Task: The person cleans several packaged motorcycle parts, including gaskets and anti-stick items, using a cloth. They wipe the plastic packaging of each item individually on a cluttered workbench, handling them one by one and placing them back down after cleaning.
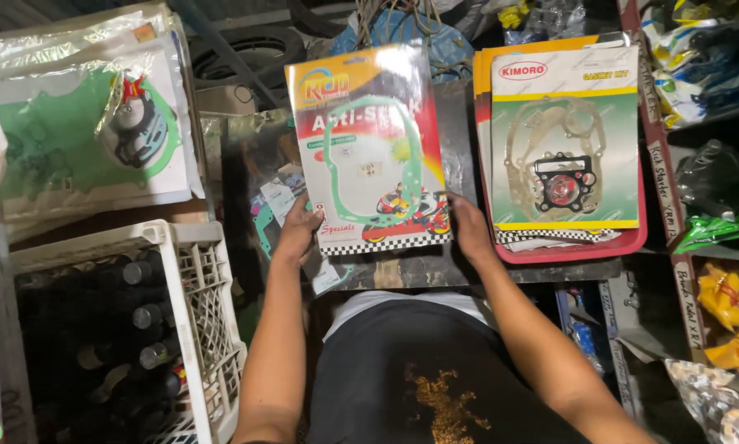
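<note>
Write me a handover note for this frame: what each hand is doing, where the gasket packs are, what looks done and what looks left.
Left hand: grips the lower left edge of the red and orange gasket pack.
Right hand: grips the same pack's lower right corner.
The pack is held flat above a dark sheet surface, face up.
A second gasket pack lies on top of a pile in the red tray to the right.
A pile of green gasket packs sits to the left.
A white crate of dark bottles stands at lower left.
Done: one pack picked out and in hand.
Left: the held pack is not yet set down anywhere.
</note>
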